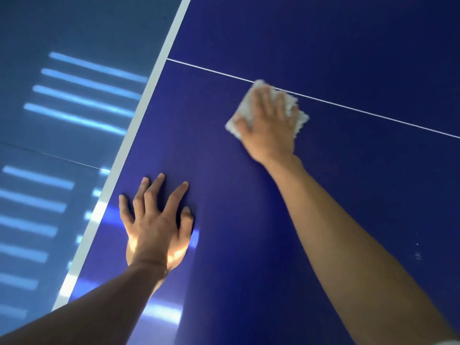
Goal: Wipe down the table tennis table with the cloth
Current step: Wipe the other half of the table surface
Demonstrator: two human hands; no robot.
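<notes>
White cloth [300,118], folded to a small pad, lies on the blue table tennis table [348,195] directly on the thin centre line [373,114], well in from the left edge. The right hand [270,125] rests on top of it, fingers spread and laid flat, pressing the pad to the surface instead of gripping it. Parts of the cloth show on both sides of the hand.

The left hand [155,225] holds nothing. It is planted on the table close to the white edge stripe [146,95], fingers fanned wide and slightly arched, and appears to serve as a brace.

Recommended procedure for the step in hand, as a judgement:
- Keep the palm flat so that pressure reaches the full pad.
- Work in straight, overlapping passes parallel to the centre line.
- Carry each pass out to the edge stripe.
- Relocate the bracing hand before wiping beneath it, as that area is likely untouched.
- Refold the cloth if one face soils.

A few pale specks [418,255] show towards the right side of the table and probably need a firmer pass.

The surface is smooth and reflects light faintly. Beyond the left edge lies a blue-grey floor [62,33] crossed by parallel bars of light [87,95]; similar bright patches fall across the near part of the table and the left hand. No net is in view.
</notes>
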